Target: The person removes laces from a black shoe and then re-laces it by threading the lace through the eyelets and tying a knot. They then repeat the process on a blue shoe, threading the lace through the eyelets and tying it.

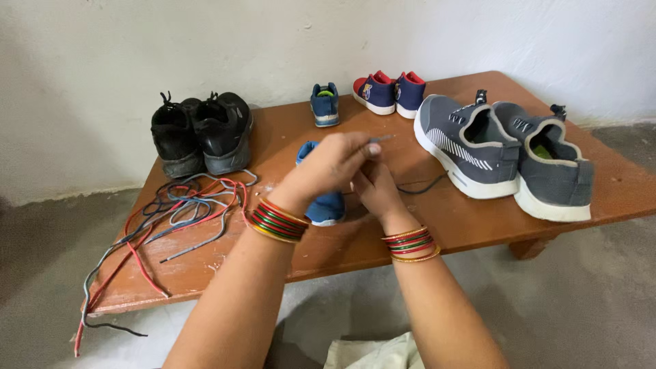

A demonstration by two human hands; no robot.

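My left hand (331, 166) pinches the grey tip of a dark shoelace (422, 187) above a small blue child's shoe (326, 206) on the low wooden table (478, 225). My right hand (374, 188) is closed just below and right of it, over the shoe, holding the same lace, which trails off to the right across the tabletop. The hands hide most of the shoe. Both wrists wear red, green and gold bangles.
A tangle of red, blue and grey laces (179, 205) lies at the table's left and hangs over the edge. Black sneakers (201, 133) stand back left, a second small blue shoe (325, 104) and red-and-navy shoes (391, 91) at the back, grey sneakers (509, 154) right.
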